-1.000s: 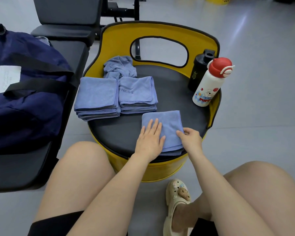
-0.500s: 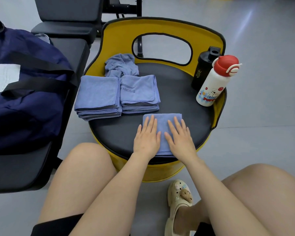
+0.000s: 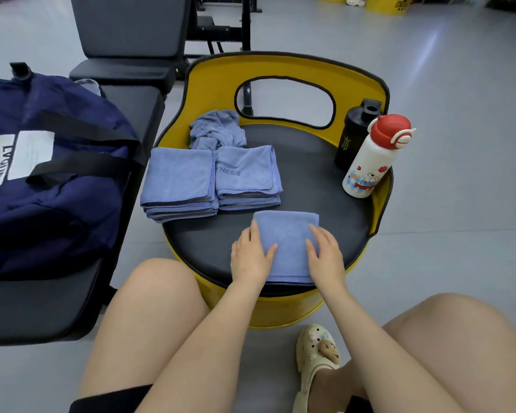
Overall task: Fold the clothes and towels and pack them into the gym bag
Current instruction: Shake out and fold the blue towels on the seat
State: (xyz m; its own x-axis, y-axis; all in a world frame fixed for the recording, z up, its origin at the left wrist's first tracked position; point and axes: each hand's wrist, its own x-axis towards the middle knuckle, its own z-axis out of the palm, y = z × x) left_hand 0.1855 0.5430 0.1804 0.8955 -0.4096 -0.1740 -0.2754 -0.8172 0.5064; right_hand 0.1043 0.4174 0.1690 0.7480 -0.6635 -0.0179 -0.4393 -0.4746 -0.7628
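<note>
A small folded blue towel (image 3: 289, 242) lies at the near edge of a black round seat (image 3: 313, 198) with a yellow rim. My left hand (image 3: 251, 254) rests flat on the towel's left edge and my right hand (image 3: 325, 254) rests flat on its right edge, fingers straight. Behind them sit two stacks of folded blue towels, the left stack (image 3: 178, 183) and the right stack (image 3: 246, 177) printed with letters. A crumpled blue cloth (image 3: 216, 129) lies behind the stacks. The navy gym bag (image 3: 51, 180) sits on a black bench to the left.
A black shaker bottle (image 3: 355, 132) and a white bottle with a red cap (image 3: 373, 156) stand at the seat's right side. The yellow backrest (image 3: 283, 67) rises at the far side. A black weight bench (image 3: 128, 43) stands behind. My knees and a beige clog (image 3: 316, 362) are below.
My right hand let go of the towel's right edge and laid flat on it; both hands then slid apart from the towel's middle to its left and right edges.
</note>
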